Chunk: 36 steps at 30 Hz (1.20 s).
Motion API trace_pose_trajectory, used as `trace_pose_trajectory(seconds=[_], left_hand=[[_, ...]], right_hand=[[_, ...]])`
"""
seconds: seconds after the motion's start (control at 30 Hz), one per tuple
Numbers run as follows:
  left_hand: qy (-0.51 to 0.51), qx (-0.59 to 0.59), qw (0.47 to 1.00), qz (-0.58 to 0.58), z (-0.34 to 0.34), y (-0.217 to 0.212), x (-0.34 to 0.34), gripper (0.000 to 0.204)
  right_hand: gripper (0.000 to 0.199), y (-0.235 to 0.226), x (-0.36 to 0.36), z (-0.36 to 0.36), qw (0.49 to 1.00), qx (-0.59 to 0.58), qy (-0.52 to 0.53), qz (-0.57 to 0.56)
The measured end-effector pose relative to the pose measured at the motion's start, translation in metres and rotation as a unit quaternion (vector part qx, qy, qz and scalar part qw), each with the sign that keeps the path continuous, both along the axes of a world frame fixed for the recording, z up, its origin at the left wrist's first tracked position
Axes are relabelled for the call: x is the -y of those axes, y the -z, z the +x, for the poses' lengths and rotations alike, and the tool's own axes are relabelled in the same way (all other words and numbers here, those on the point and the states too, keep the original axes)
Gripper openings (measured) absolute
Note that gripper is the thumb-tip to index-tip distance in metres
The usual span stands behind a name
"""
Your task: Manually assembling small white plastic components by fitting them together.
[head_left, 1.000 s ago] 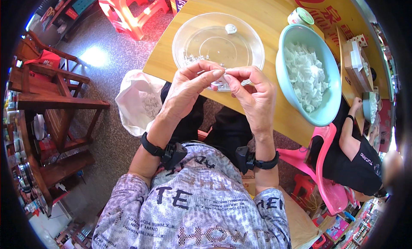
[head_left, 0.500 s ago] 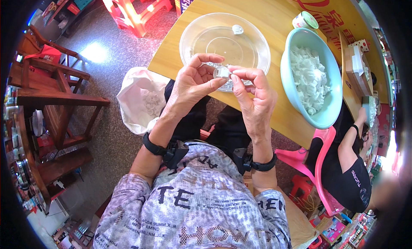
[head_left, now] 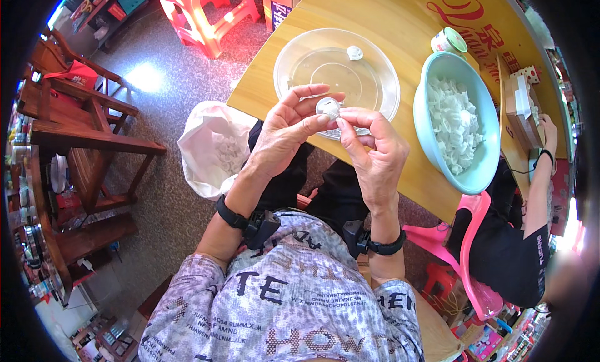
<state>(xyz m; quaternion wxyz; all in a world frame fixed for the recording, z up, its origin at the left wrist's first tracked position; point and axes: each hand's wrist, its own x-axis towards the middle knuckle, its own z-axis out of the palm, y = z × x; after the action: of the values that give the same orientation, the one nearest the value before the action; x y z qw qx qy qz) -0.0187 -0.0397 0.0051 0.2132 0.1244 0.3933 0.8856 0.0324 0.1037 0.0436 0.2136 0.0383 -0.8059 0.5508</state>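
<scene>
Between my two hands is a small round white plastic piece (head_left: 328,107). My left hand (head_left: 289,121) grips it by the rim with thumb and fingers. The thumb and forefinger of my right hand (head_left: 377,137) pinch at its lower right edge; whether they hold a separate small part is too fine to tell. Both hands are over the near edge of a round clear plastic tray (head_left: 287,61) on the wooden table. Another small white piece (head_left: 355,53) lies at the tray's far side. What lies under my hands in the tray is mostly hidden.
A light-blue basin (head_left: 425,134) heaped with white plastic pieces (head_left: 453,121) stands on the table (head_left: 394,34) at right, a green-lidded tub (head_left: 449,42) behind it. A white sack (head_left: 197,165) sits on the floor at left. Another person's arm (head_left: 539,187) reaches toward a box at far right.
The white piece has turned so its round face shows. My hands stay close together around it. The person at right has reached an arm forward to the box.
</scene>
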Motion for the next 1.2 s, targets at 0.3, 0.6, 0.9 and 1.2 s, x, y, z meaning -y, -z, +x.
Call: trace_pose_trajectory(seconds=[0.3, 0.6, 0.9, 1.2], left_hand=[[0.001, -0.010, 1.000, -0.016, -0.0023, 0.0023, 0.0038, 0.041], [0.004, -0.015, 1.000, -0.026, -0.0029, 0.0032, 0.0063, 0.042], [0.001, -0.044, 0.998, -0.048, -0.0028, 0.0056, 0.0069, 0.042], [0.001, -0.062, 0.994, -0.087, -0.0033, 0.0067, 0.0080, 0.042]], right_hand=[[0.008, -0.0034, 0.0015, -0.0013, 0.999, -0.013, -0.004, 0.030], [0.007, -0.0057, 0.0033, 0.0000, 1.000, 0.008, 0.002, 0.017], [0.008, -0.0061, 0.0017, 0.0016, 1.000, 0.022, -0.001, 0.009], [0.007, -0.0096, -0.0004, 0.0033, 0.999, 0.032, 0.005, 0.009]])
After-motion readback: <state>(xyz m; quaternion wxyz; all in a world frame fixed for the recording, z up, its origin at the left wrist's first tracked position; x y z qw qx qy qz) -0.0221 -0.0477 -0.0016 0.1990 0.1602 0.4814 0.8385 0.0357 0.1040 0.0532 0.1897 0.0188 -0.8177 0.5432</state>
